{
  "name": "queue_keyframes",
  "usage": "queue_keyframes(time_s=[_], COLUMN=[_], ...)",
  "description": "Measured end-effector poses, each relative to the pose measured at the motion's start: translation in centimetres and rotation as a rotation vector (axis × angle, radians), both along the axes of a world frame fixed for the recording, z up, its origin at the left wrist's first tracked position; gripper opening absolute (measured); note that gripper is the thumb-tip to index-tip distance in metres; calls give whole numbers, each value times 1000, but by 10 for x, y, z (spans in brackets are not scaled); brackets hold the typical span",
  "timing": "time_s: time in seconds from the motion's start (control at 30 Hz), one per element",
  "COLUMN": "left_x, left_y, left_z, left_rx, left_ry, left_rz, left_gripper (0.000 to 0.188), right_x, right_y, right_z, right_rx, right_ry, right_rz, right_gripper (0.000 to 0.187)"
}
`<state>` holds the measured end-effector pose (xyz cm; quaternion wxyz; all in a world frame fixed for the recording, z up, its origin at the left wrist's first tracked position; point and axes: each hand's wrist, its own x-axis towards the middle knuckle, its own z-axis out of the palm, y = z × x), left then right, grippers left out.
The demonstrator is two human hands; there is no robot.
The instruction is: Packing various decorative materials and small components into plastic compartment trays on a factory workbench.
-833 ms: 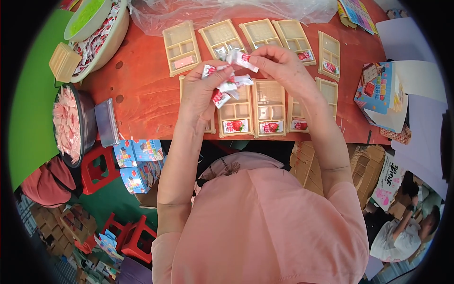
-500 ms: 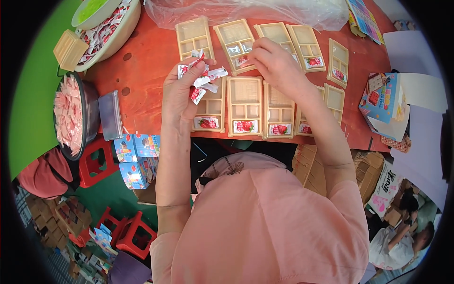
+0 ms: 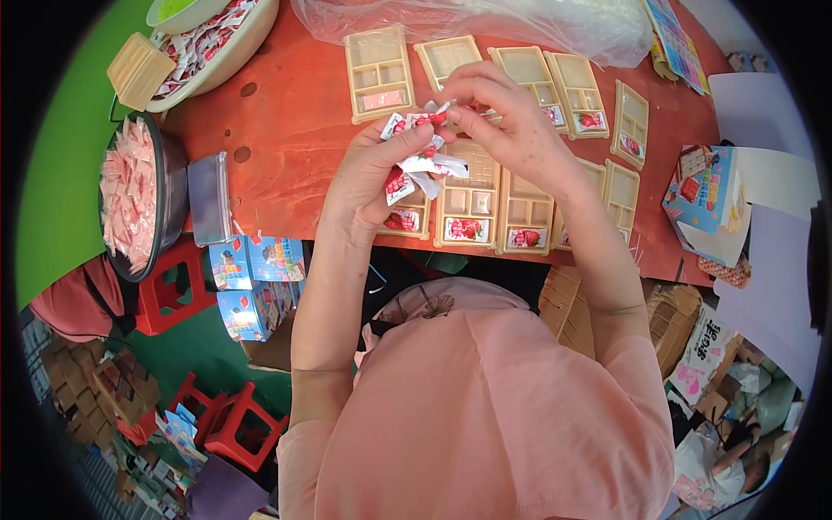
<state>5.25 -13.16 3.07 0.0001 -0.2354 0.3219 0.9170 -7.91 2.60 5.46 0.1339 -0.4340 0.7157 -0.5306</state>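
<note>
My left hand (image 3: 368, 173) is closed round a bunch of small white-and-red sachets (image 3: 399, 186) printed with strawberries, which fan out past its thumb. At the top of the bunch, my right hand (image 3: 511, 126) pinches the end of one sachet between thumb and fingertips. Beneath and around both hands lie beige compartment trays in two rows. Many hold a strawberry sachet in the lowest compartment, like the front tray (image 3: 468, 178) and the far-right tray (image 3: 630, 108). The far-left tray (image 3: 375, 50) shows a pink packet there. My hands hide parts of several trays.
A cream basin (image 3: 251, 56) of sachets, with a bowl and a stack of beige trays on it, stands back left. Below it is a black tub (image 3: 165, 186) of pink packets. A plastic bag (image 3: 485, 22) lies along the back; a blue printed box (image 3: 698, 191) sits right.
My right hand has come back from the far trays to the sachets in my left hand. My left hand has shifted right and slightly nearer, and the whole view has moved a little.
</note>
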Motion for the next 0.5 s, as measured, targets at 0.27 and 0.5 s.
queue_keyframes(time_s=[0.27, 0.5], left_x=[21, 40], left_y=[-28, -61], left_z=[-3, -7], left_rx=[10, -25], left_ry=[-2, 39], left_rz=[83, 193], left_gripper=[27, 27], right_x=[-15, -10], right_y=[-9, -63], right_z=[-2, -28], right_rx=[58, 270], right_ry=[-557, -131], right_rz=[-36, -32], right_gripper=[9, 16])
